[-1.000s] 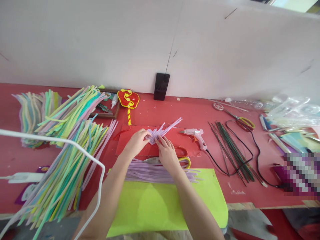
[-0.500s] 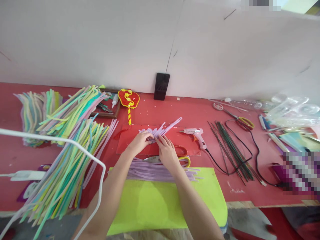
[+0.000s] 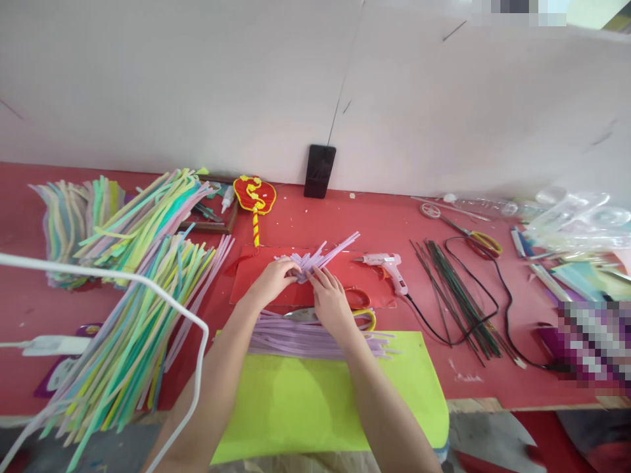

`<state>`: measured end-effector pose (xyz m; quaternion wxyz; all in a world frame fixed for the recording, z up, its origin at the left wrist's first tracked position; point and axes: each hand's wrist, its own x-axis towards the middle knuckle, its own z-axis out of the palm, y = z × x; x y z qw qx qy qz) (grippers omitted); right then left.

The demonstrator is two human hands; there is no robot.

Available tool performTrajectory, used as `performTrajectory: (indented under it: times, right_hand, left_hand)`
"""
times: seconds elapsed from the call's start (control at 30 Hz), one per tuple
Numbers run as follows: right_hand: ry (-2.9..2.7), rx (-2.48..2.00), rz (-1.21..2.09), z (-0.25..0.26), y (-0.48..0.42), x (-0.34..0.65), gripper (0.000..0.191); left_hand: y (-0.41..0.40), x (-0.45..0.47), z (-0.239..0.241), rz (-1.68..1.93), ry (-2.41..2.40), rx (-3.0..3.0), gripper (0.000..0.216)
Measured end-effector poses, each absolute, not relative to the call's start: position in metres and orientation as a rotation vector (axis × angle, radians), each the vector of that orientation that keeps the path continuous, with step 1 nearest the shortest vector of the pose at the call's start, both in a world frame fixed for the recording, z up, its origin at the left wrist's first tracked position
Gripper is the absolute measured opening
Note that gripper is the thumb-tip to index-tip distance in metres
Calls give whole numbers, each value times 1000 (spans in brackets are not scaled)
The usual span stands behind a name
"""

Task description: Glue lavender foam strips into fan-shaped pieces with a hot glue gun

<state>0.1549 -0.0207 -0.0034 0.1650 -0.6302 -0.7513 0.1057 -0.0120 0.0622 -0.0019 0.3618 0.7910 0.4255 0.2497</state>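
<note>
My left hand (image 3: 270, 281) and my right hand (image 3: 329, 301) meet over a red sheet (image 3: 367, 276) in the middle of the red table. Both pinch a woven piece of lilac strips (image 3: 315, 258), whose loose ends fan out up and to the right. The left fingers are curled on its left edge and the right fingertips press its near edge. A flat bundle of lilac strips (image 3: 296, 336) lies under my wrists, partly on a lime green sheet (image 3: 315, 401) at the table's front edge.
Big piles of pastel strips (image 3: 133, 309) fill the left side, crossed by a white cable (image 3: 162, 295). A glue gun (image 3: 389, 265), scissors (image 3: 365, 309), green wires (image 3: 456, 295), a red and yellow fan ornament (image 3: 254, 196) and a black phone (image 3: 319, 171) lie around.
My left fingers shifted slightly on the woven piece and a strip end at its left edge was folded in. The hands otherwise stay in place.
</note>
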Motion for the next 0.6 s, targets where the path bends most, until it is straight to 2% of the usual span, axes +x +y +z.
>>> performTrajectory:
  times: [0.3, 0.6]
  right_hand:
    - [-2119, -1796, 306, -3, -21, 154, 51]
    - [-2044, -1782, 380, 2, -21, 149, 51]
  left_hand:
    - [63, -9, -8, 658, 1073, 2052, 12]
    - [64, -10, -11, 667, 1044, 2085, 23]
